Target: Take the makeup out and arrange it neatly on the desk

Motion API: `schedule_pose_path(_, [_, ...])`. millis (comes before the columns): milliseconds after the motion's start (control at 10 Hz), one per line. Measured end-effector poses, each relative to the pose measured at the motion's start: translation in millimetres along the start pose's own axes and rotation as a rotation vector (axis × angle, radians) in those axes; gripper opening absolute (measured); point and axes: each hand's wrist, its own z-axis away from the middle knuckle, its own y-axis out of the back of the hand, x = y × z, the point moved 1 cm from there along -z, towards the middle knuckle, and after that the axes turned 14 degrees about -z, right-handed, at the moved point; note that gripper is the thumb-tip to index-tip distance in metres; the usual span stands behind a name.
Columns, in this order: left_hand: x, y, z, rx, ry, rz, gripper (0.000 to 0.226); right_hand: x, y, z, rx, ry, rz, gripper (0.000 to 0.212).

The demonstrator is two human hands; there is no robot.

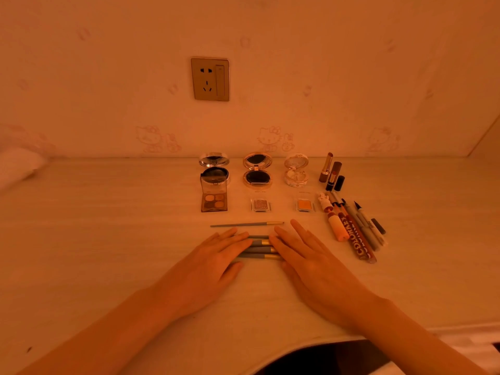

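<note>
- The left hand and the right hand both lie flat on the desk with fingers straight. Neither grips anything. Between them they bracket a small stack of brushes, and the fingertips cover or touch the brush ends.
- The brushes are thin, round handles lying side by side near the front of the desk. An uneven push from one hand could roll them, fan them out, or ride one over another, and the row would lose its line.
- One more brush lies alone just beyond the fingertips. A forward slide of either hand could knock it askew or send it towards the small pans.
- The pens lie close to the right hand, slanted and tightly packed. A sideways sweep of that hand could scatter them.
- The lipsticks stand upright at the back right. They look easy to tip, and a reach past them is the likely cause.
- The open compacts and the palette sit well behind the hands and seem least at risk.
</note>
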Motion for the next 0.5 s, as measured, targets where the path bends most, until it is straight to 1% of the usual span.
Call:
schedule_pose_path(100, [2, 2, 3, 0.016, 0.029, -0.004, 0.052, -5, 6, 3, 0.033, -0.014, -0.101, 0.055])
schedule_pose_path(200, [4, 3, 5, 0.075, 0.045, -0.006, 0.052, -11, 18, 8, 0.010, -0.080, -0.173, 0.055])
schedule_pose_path(300, [8, 10, 5, 0.067, 0.102, -0.018, 0.051, -9, 22, 14, 0.078, -0.118, -0.204, 0.055])
schedule_pose_path(400, [10, 12, 5, 0.120, 0.187, 0.001, 0.049, -5, 29, 24, 0.148, -0.152, -0.205, 0.056])
schedule_pose_path(500, [11, 18, 17, 0.064, 0.261, 0.001, 0.049, 0, 46, 38, 0.184, -0.231, -0.169, 0.060])
